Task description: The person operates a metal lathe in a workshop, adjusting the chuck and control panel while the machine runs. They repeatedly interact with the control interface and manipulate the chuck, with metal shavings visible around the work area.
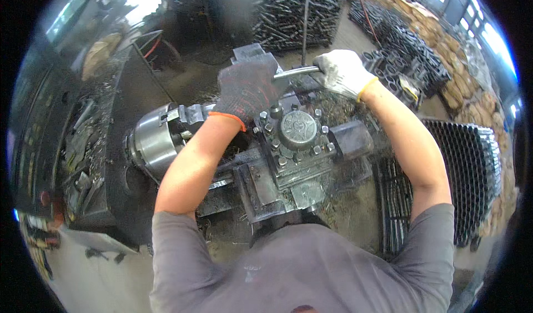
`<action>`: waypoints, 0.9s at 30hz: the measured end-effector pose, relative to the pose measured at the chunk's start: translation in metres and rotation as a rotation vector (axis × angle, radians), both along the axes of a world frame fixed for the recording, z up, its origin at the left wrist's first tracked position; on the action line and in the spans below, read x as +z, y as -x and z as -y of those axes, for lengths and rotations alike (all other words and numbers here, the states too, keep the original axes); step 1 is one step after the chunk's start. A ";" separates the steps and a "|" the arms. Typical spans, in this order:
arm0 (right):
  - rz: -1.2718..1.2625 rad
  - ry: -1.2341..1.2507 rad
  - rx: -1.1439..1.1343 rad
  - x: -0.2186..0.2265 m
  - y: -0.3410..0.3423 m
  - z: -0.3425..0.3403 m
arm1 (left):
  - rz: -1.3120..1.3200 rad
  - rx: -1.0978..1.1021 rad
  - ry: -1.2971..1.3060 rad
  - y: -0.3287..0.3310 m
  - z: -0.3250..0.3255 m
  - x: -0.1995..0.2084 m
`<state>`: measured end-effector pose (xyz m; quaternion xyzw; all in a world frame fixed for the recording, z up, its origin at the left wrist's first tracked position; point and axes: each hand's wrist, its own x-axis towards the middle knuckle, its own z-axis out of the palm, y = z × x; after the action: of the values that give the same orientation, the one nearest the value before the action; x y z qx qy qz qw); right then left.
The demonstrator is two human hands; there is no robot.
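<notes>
My right hand [344,74], in a white glove with a yellow cuff, is closed round the right end of a bright metal rod [297,72]. The rod's other end meets my left hand [247,88], in a dark grey glove with an orange cuff. That glove is blurred and its fingers are hidden, so its grip cannot be made out. Below both hands sits a lathe tool post [298,129] with a round top and several square-headed bolts. The lathe chuck [152,141], a shiny steel cylinder with jaws, lies left of my left forearm.
Metal shavings lie around the carriage. A crate of dark metal parts [297,16] stands at the back, and ring-shaped parts [388,68] lie to its right. Stacked tubes [463,168] are right of my right arm. Brown sacks [444,52] line the right side.
</notes>
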<state>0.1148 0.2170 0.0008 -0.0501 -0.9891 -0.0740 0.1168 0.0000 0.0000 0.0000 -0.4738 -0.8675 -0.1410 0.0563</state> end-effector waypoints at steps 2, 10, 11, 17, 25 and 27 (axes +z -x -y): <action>-0.024 -0.057 0.078 0.003 0.024 -0.014 | 0.006 0.146 0.058 -0.009 -0.003 0.001; -0.076 -0.133 0.355 -0.023 0.119 -0.040 | 0.112 0.535 0.030 -0.065 -0.044 -0.009; -0.084 -0.078 0.363 -0.032 0.128 -0.042 | 0.110 0.506 0.054 -0.068 -0.054 -0.013; -0.145 0.077 0.536 -0.055 0.111 -0.086 | -0.086 0.610 -0.108 -0.071 -0.074 -0.033; -0.104 0.055 0.263 -0.062 0.135 -0.082 | -0.283 0.565 -0.184 -0.045 -0.069 -0.063; -0.102 0.093 0.188 -0.055 0.128 -0.071 | -0.326 0.565 -0.230 -0.044 -0.066 -0.066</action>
<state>-0.0135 0.2876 -0.0546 0.0341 -0.9846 -0.0141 0.1708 0.0443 0.0660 -0.0656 -0.2216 -0.9224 -0.1391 0.2842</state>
